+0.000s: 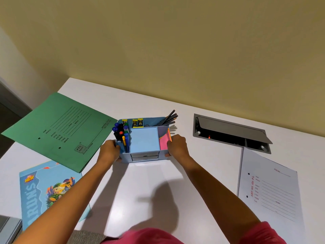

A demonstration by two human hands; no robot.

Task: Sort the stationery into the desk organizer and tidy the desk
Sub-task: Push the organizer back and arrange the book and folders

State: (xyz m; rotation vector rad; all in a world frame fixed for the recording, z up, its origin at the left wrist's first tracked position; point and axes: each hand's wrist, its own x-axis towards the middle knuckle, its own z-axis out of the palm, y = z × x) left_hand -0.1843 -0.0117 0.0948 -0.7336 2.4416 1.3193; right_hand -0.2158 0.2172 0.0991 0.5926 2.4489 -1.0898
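Head view shows your left hand [110, 150] and right hand [177, 145], fingers [170, 144] curled round the 2 sides of the filled desk organizer [144, 155], mid-worktop [202, 141]. Keep it level and slide gently so the pencils [167, 118] don't tip.

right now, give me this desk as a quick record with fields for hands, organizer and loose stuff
left hand: grips the left side of the desk organizer
right hand: grips its right side
organizer contents: pens left, pencils back right, blue note pad centre, pink notes right
loose on desk: green folder left, blue book near left, white folder right
fixture: open cable hatch at back right
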